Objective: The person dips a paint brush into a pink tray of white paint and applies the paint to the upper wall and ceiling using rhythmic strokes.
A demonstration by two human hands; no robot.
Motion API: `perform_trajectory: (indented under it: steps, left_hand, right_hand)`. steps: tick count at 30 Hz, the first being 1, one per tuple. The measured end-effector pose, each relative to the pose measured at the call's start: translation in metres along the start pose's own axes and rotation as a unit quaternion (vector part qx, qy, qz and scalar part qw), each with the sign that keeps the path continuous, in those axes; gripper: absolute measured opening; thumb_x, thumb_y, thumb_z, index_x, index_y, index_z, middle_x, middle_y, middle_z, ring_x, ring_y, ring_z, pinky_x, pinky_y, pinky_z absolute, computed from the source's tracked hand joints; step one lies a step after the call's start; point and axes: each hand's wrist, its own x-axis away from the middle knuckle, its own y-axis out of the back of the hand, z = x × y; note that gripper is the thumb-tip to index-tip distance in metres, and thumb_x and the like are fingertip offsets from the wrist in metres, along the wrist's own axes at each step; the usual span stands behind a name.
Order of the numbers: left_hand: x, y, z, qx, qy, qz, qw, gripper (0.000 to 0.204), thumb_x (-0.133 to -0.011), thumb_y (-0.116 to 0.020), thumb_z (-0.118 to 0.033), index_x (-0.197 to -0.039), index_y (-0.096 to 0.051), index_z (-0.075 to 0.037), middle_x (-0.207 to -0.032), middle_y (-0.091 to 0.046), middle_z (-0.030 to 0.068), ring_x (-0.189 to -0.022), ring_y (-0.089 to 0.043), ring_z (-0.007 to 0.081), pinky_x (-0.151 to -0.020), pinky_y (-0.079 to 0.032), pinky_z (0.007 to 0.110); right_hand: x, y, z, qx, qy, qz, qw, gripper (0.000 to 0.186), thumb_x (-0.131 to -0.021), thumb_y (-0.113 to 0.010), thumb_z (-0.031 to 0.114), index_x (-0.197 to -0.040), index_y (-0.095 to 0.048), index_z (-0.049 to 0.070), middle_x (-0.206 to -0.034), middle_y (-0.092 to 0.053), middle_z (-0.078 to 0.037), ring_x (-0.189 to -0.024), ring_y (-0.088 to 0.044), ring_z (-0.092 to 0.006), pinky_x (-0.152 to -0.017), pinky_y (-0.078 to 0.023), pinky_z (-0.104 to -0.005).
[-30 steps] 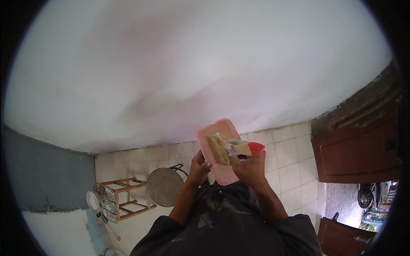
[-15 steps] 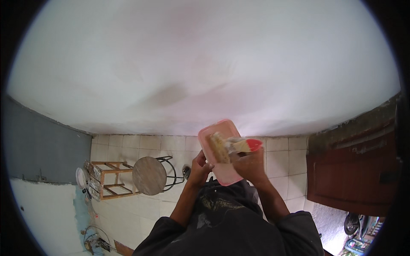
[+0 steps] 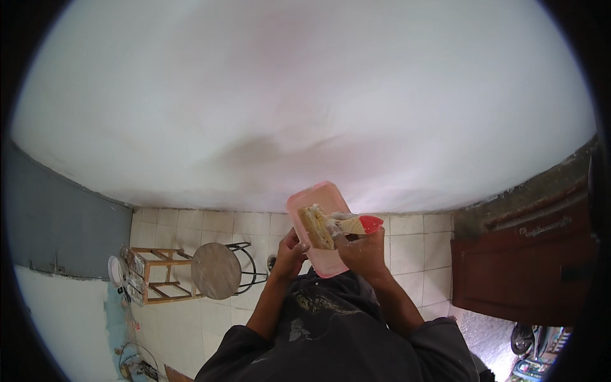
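Held in front of my body is a pink plastic tub point(image 3: 326, 197), long and rectangular with rounded corners. My left hand point(image 3: 291, 256) grips its left side, fingers curled under and the thumb at the rim. A wide paintbrush point(image 3: 352, 225) with a pale, red-tipped handle is in my right hand point(image 3: 364, 254), fingers wrapped around it. Its yellowish bristles, smeared with white, lie over the tub's opening; whether they touch the bottom I cannot tell. White smears mark the fingers of my right hand too.
A white wall point(image 3: 305, 83) with faint pinkish patches rises ahead. On the tiled floor to the left, a round-topped stool point(image 3: 217, 271) stands beside a wooden stool frame point(image 3: 167, 275) and a white bucket point(image 3: 117, 271). At right is a reddish-brown wooden panel point(image 3: 522, 261).
The brush and tub have shifted slightly left in view, and the brush, blurred by motion before, now shows more sharply. Both hands keep their holds.
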Motion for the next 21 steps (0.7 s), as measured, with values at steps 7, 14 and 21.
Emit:
perform_trajectory:
  steps: [7,14,21]
  left_hand:
    - [-0.005,0.005,0.004,0.000,0.012,0.021,1.000,0.066,-0.074,-0.068,-0.020,-0.130,-0.039,-0.001,-0.116,-0.055,0.0109,-0.103,-0.058,0.0213,-0.082,-0.054,0.036]
    - [-0.009,-0.015,0.001,-0.021,0.020,0.037,0.999,0.070,-0.073,-0.071,-0.025,-0.130,-0.039,-0.001,-0.119,-0.053,0.0107,-0.106,-0.057,0.0220,-0.081,-0.054,0.037]
    - [-0.003,-0.015,0.029,0.010,0.028,0.045,0.999,0.073,-0.072,-0.071,-0.025,-0.131,-0.037,-0.001,-0.119,-0.053,0.0105,-0.106,-0.056,0.0231,-0.086,-0.051,0.039]
  right_hand:
    - [0.001,0.002,-0.006,0.119,0.076,-0.004,0.990,0.018,-0.076,-0.068,0.009,-0.090,-0.065,-0.003,-0.076,-0.067,-0.014,-0.068,-0.067,-0.0202,-0.059,-0.053,-0.0291]
    - [0.006,0.009,-0.002,0.127,0.083,-0.003,0.988,0.018,-0.073,-0.070,0.007,-0.087,-0.065,-0.002,-0.073,-0.067,-0.014,-0.064,-0.067,-0.0183,-0.057,-0.051,-0.0287]
    - [0.022,0.043,-0.014,0.110,0.063,-0.047,0.991,0.018,-0.076,-0.065,0.018,-0.075,-0.061,0.001,-0.061,-0.060,-0.017,-0.059,-0.063,-0.0328,-0.050,-0.049,-0.0371]
